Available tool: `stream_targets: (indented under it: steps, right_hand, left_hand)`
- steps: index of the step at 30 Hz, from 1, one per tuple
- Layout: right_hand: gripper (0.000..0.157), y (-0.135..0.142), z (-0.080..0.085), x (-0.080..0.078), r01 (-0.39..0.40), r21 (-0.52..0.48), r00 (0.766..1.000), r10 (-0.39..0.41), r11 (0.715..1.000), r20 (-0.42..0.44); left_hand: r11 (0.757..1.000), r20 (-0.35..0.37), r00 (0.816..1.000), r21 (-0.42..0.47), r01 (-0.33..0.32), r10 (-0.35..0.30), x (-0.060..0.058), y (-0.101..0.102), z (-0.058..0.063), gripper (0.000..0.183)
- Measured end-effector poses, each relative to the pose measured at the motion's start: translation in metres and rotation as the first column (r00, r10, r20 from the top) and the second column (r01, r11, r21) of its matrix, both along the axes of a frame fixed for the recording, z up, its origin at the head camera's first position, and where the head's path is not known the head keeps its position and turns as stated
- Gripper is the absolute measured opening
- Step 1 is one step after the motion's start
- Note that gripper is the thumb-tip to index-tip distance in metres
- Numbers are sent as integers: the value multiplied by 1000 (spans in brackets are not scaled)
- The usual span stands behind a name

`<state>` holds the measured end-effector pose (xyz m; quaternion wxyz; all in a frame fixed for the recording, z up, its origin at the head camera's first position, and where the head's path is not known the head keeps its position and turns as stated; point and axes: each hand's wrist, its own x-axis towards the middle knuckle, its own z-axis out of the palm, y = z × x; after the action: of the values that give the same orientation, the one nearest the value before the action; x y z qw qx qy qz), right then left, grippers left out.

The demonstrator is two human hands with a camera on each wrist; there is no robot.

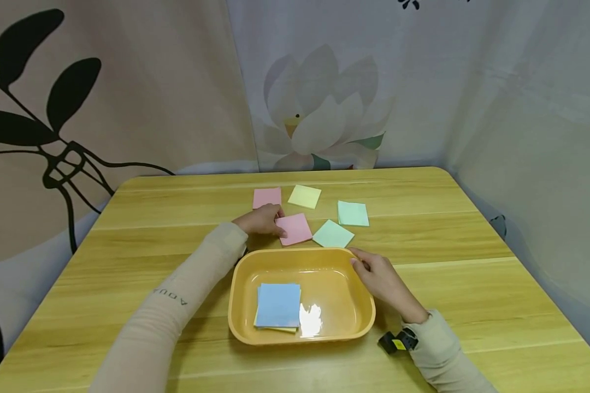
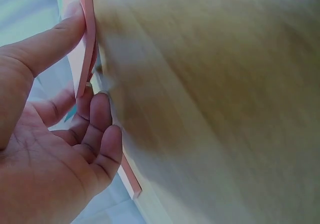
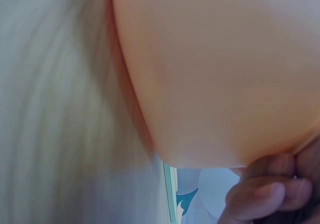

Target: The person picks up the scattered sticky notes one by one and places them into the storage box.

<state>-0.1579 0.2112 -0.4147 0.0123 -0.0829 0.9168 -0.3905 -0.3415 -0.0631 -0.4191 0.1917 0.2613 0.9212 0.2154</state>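
Pale yellow wood-grained worktop point(image 1: 472, 305) is carrying everything. The left hand point(image 1: 261, 220) is pinching a square pink paper pad point(image 1: 295, 229) by its left edge, just beyond the tray; a firm grip across all its sheets should stop fanning. The right hand point(image 1: 381, 277) is gripping the far right corner of the glossy yellow-orange plastic tray point(image 1: 331, 284), which is best held steady. Inside, a square blue paper pad point(image 1: 278, 305) is lying on a yellow one point(image 1: 287, 329). Farther out, a second pink pad point(image 1: 267, 196), a pale-yellow pad point(image 1: 305, 196) and two mint-green paper pads point(image 1: 353, 213) are resting. Behind, pale fabric point(image 1: 177, 82) printed with leaves and a flower is hanging.
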Motion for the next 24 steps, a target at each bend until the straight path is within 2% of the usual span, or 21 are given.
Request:
stream_targets:
  steps: [8,15,24]
  right_hand:
    - [39,0,1,0,0,-10,1000,0,1000,17]
    - [38,0,0,0,3,-6,1000,-3,1000,20]
    - [38,0,1,1,-2,-13,1000,2,1000,22]
  left_hand:
    - [1000,-28,1000,21,11,-11,2,-4,2,43]
    - [998,11,999,46,-39,38,3,-3,2,41]
    - [993,-25,998,98,-61,64,3,-5,4,39]
